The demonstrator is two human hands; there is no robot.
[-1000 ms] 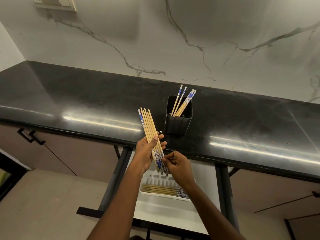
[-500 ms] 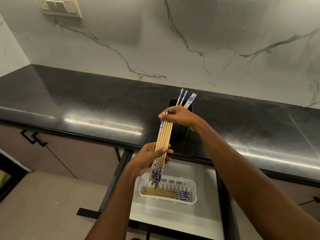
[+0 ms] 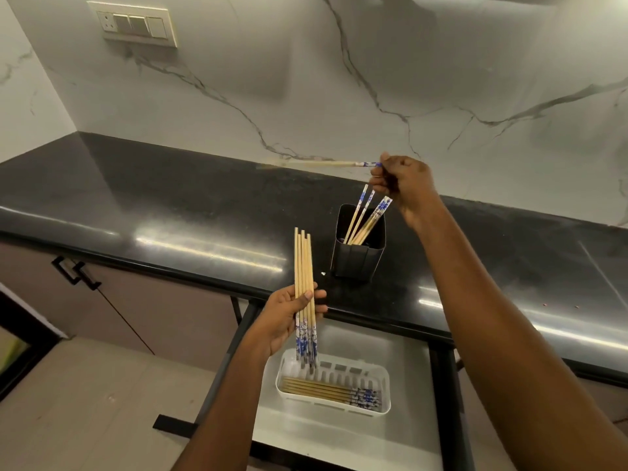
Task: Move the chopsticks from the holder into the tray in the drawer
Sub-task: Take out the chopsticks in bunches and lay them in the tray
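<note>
Now my right hand (image 3: 404, 188) has lifted off the bundle (image 3: 304, 294) my left hand (image 3: 289, 321) grips, its fingers pinching one blurry chopstick (image 3: 326, 163).

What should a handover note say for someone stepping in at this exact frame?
Left hand: grip shut on a bundle of chopsticks, held upright above the tray.
Right hand: grip shut on the patterned end of a single chopstick, held level above the holder.
Done: some chopsticks already lie flat in the white tray in the open drawer.
Left: a few chopsticks stand in the holder; those and both handfuls must go into the tray.
</note>
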